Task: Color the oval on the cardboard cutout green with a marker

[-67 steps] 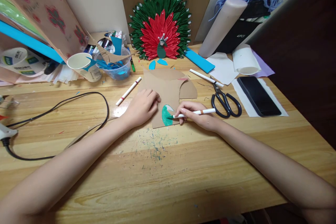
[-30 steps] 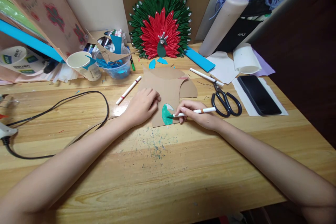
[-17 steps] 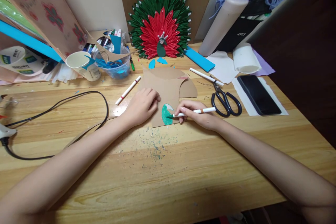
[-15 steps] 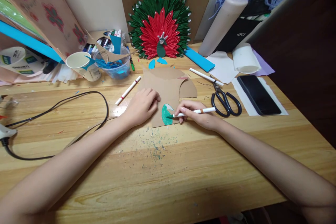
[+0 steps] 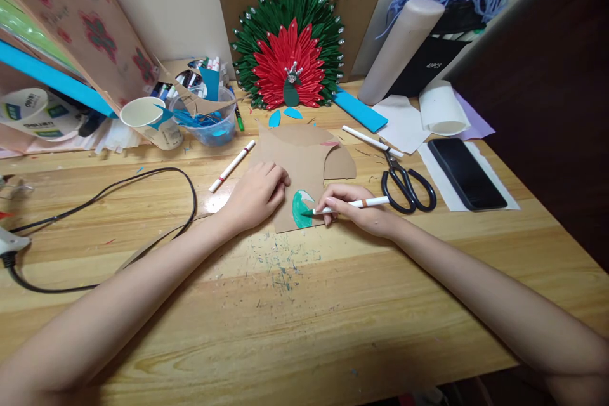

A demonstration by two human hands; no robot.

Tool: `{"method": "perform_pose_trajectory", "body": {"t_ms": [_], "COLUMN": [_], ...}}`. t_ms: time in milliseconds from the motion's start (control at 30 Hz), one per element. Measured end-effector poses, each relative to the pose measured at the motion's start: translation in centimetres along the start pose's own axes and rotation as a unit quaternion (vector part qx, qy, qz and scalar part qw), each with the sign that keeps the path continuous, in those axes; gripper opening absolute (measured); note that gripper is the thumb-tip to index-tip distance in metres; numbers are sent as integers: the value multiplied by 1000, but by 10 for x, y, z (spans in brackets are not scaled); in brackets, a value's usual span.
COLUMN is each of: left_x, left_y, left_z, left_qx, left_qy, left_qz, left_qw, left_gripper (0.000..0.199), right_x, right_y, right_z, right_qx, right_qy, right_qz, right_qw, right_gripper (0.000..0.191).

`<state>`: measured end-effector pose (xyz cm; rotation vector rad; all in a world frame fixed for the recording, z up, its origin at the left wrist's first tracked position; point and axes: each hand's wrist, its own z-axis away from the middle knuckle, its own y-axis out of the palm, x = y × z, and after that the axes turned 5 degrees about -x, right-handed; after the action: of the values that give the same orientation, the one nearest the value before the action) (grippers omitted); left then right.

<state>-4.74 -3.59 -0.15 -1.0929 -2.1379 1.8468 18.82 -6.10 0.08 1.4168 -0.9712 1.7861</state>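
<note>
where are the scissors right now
In the head view, the black-handled scissors lie on the table right of the right hand, between it and the phone.

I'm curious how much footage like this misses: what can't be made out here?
All in the head view:
Left hand: palm hidden by its back.
Marker: partly hidden by right fingers.
Cup: inner bottom hidden by its wall.
White tool: cut off by left edge.

Left hand (image 5: 259,193) palm hidden, paper cup (image 5: 166,137) print illegible, arms (image 5: 476,279) cut off
</note>
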Motion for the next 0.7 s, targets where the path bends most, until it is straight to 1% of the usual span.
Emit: {"method": "perform_pose_trajectory", "body": {"t_ms": [167,367,567,700], "left_x": [-1,-1,-1,-1], "left_y": [0,-1,-1,-1], "left_z": [0,-1,0,-1], "left_qx": [1,3,1,4], "left_qy": [0,1,1,-1], "left_qz": [-3,-3,-3,0], "left_qw": [1000,1000,1000,1000], "left_gripper": [13,13,13,13], "right_x": [-2,-4,-1,-1], "right_y": [-1,0,0,1], "right_z": [0,-1,0,0], "right_qx": [0,-16,-2,-20], "right_qy": [0,1,8,8], "right_qz": [-3,-3,-7,3], "right_qw": [1000,1000,1000,1000], "right_gripper": [28,27,28,26]}}
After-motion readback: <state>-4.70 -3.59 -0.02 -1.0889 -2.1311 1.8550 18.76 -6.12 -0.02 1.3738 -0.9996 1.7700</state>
